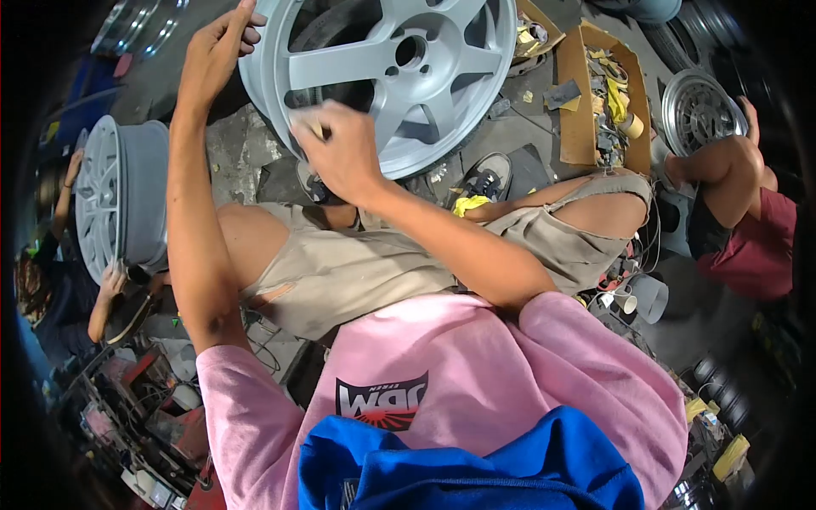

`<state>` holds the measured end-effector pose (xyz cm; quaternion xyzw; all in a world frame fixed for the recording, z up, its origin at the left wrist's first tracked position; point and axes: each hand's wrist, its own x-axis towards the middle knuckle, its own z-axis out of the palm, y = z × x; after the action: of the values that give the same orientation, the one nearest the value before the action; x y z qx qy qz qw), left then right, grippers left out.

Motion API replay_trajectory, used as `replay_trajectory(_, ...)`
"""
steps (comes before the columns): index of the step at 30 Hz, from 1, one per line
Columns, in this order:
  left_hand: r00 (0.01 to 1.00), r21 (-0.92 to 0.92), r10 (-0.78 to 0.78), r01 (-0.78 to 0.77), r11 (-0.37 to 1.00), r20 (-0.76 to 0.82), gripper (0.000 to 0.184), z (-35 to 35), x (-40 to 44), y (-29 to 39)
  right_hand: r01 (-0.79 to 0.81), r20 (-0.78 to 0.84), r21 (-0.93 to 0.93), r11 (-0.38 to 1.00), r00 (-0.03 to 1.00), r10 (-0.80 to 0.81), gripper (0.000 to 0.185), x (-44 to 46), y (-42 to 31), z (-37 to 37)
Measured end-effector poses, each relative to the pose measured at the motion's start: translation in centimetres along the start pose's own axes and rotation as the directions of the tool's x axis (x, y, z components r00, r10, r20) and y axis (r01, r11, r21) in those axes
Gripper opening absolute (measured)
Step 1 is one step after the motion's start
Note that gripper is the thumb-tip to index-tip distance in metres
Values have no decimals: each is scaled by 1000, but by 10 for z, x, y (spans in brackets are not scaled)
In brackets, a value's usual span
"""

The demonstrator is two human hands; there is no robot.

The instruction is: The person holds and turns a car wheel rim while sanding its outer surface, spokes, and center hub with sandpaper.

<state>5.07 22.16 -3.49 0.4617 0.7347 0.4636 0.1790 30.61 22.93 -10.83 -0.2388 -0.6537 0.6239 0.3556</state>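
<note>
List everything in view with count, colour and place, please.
Front wheel: 1, grey, top
Left wheel: 1, grey, left
Right wheel: 1, silver, upper right
Box: 1, brown, upper right
Scraps: many, mixed, in box
Co-workers: 2, dark and maroon clothes, sides
Clutter: uncounted, mixed, around edges
Shoes: 2, dark, upper centre
Trousers: 1, khaki, centre
Shirt: 1, pink, lower centre
Cloth: 1, blue, bottom
Left hand: 1, bare, at front wheel
Right hand: 1, bare, at front wheel

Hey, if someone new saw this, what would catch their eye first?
Probably the big grey spoked wheel at top centre, with the left hand at its rim and the blurred right hand by its lower left. After that, perhaps the bright blue cloth at the bottom, against the pink shirt, and the open cardboard box at upper right.
</note>
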Motion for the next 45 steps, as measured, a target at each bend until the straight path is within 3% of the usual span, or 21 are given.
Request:
replay_trajectory(2, 1000, -37, 6, -6, 999, -2, 42, 14, -12, 34, 172, 110, -256, 951, 983, -148, 14, -30, 34, -23)
replay_trajectory(4, 996, 367, 86, -68, 928, -33, 50, 24, -19, 62, 196, 199, -332, 923, 971, -135, 14, -50, 65, -47)
replay_trajectory(8, 994, 370, 103, -79, 926, -46, 43, 28, -26, 76, 441, 547, -578, 687, 834, -75, 15, -54, 117, -136)
replay_trajectory(10, 994, 358, 102, -78, 931, -49, 42, 27, -26, 75, 584, 616, -696, 417, 784, -71, 15, -47, 170, -188)
replay_trajectory(12, 994, 346, 102, -79, 935, -48, 42, 28, -28, 77, 627, 663, -749, 215, 718, 213, 31, -17, 162, -229)
replay_trajectory(15, 988, 372, 136, -99, 923, -75, 41, 31, -32, 82, 684, 697, -715, 147, 678, 233, 32, 19, 179, -267)
replay_trajectory(17, 995, 330, 88, -69, 942, -42, 41, 26, -27, 73, 638, 642, -764, 95, 737, 211, 26, 33, 170, -270)
replay_trajectory(20, 993, 330, 115, -98, 939, -35, 41, 26, -30, 79, 609, 626, -779, 148, 769, 129, 24, -4, 181, -251)
replay_trajectory(21, 993, 329, 110, -91, 940, -40, 41, 25, -29, 77, 514, 560, -818, 259, 815, 151, 28, -17, 178, -239)
replay_trajectory(22, 994, 324, 105, -87, 942, -38, 41, 25, -26, 74, 515, 562, -817, 260, 812, 156, 28, -24, 172, -229)
replay_trajectory(24, 995, 321, 100, -85, 943, -28, 41, 27, -24, 71, 554, 631, -737, 388, 770, 100, 31, -32, 163, -216)
replay_trajectory(28, 995, 335, 93, -76, 939, -35, 41, 24, -26, 71, 600, 636, -762, 244, 765, 105, 31, -11, 163, -241)
replay_trajectory(30, 994, 331, 102, -84, 940, -37, 41, 23, -28, 73, 529, 575, -812, 248, 797, 182, 30, -10, 161, -241)
replay_trajectory(32, 994, 351, 84, -56, 935, -65, 42, 24, -29, 76, 594, 630, -740, 316, 776, 17, 26, -24, 180, -236)
replay_trajectory(33, 994, 350, 82, -54, 935, -66, 42, 25, -31, 78, 595, 632, -739, 316, 775, 18, 26, -27, 174, -228)
replay_trajectory(35, 987, 369, 139, -100, 924, -79, 42, 27, -35, 82, 452, 533, -776, 440, 843, 74, 25, -34, 155, -209)
replay_trajectory(40, 996, 369, 67, -42, 928, -55, 43, 21, -28, 80, 457, 485, -825, 332, 875, 1, 22, -19, 165, -232)
replay_trajectory(43, 992, 388, 101, -62, 919, -79, 44, 25, -35, 88, 525, 559, -747, 407, 828, -43, 22, -33, 170, -217)
replay_trajectory(45, 985, 380, 146, -102, 920, -89, 44, 23, -34, 86, 454, 512, -785, 421, 858, 31, 24, -39, 170, -206)
